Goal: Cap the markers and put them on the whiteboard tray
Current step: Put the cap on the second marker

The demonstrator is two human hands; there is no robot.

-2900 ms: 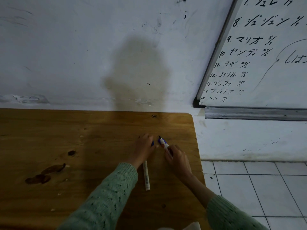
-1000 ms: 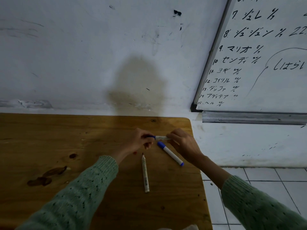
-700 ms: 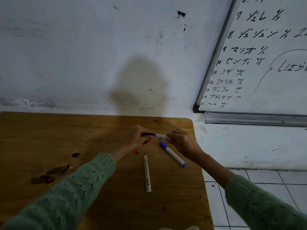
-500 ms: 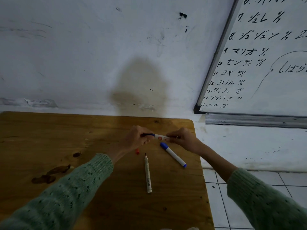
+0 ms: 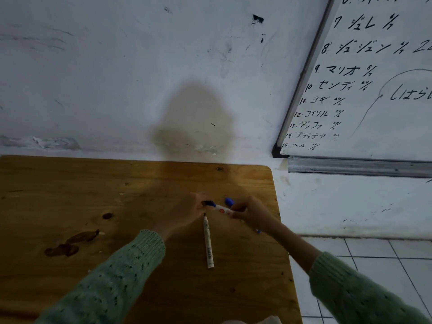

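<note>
A white marker point(image 5: 221, 209) with a red dot on its barrel is held level just above the wooden table point(image 5: 93, 206). My right hand point(image 5: 252, 213) grips its barrel end. My left hand point(image 5: 184, 212) pinches the dark blue cap point(image 5: 208, 203) on its other end. Behind my right hand lies a capped marker, of which only the blue cap point(image 5: 229, 201) and a bit of its blue tail show. An uncapped white marker point(image 5: 208, 242) lies on the table below my hands, tip pointing away. The metal whiteboard tray point(image 5: 360, 167) runs along the board's lower edge at the right.
A whiteboard point(image 5: 378, 85) with handwritten lines hangs on the white wall at the upper right. The table's right edge drops to a white tiled floor point(image 5: 374, 265). Dark stains point(image 5: 70, 244) mark the tabletop at the left.
Both hands have dropped nearer to the table with the held marker. My right hand now covers most of the blue-capped marker, and my left hand hides the small red cap seen earlier.
</note>
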